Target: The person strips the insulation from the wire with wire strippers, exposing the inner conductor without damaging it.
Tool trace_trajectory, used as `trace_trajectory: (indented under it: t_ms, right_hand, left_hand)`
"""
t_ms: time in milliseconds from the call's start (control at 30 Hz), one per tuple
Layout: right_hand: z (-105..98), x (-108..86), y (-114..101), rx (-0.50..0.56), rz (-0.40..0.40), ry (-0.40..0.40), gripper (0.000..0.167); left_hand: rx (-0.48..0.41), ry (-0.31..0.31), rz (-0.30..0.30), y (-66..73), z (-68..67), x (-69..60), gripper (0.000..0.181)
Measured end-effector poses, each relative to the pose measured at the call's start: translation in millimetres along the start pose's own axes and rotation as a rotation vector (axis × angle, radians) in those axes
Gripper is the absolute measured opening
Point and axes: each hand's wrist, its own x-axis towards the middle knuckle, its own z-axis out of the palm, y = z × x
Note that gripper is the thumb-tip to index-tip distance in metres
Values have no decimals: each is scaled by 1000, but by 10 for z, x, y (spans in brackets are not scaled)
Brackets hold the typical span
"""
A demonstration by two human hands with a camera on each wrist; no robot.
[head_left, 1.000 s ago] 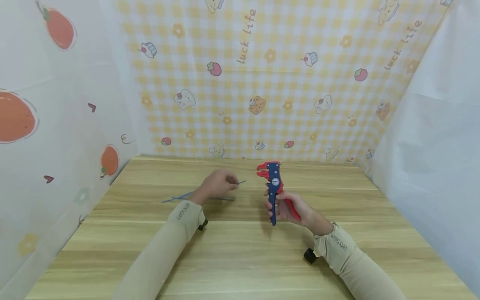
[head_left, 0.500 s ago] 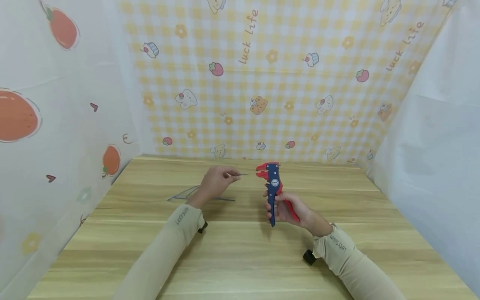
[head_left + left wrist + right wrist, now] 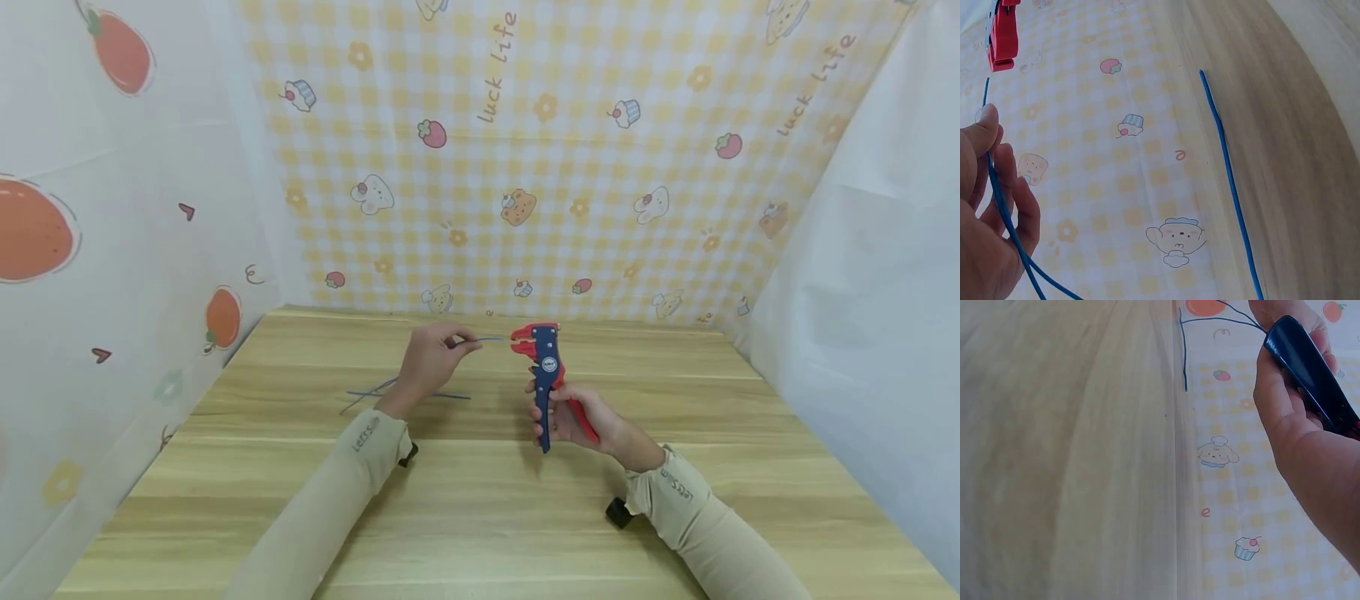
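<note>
Raised since half a second ago, the blue wire pinched in the left hand ends just short of the wire stripper gripped upright in the right hand, so the two seem nearly aligned.

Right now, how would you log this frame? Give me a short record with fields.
left hand: left hand pinches a held blue wire
right hand: right hand grips a red-and-blue wire stripper, held upright
contact: wire tip just short of the stripper's red jaws
on table: another blue wire lies on the wooden table
backdrop: yellow-and-white checked cloth
</note>
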Motion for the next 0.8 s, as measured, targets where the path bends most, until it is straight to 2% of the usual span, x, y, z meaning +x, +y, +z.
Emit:
trace_trajectory:
  t_ms: [167,333,600,800]
  right_hand:
    - [10,8,-3,-21,-7,25,31]
    - [21,19,-8,-37,-13,47,30]
    - [24,36,-6,-63,9,54,32]
    - [17,39,5,-54,8,53,32]
  left_hand:
    - [-53,-11,3,-3,-4,1,6]
    - [-104,-41,-29,-26,6,-7,2]
    - [-207,-75,-123,-69,18,-9,4]
    - [-272,-127,-146,-79,6,-15,5]
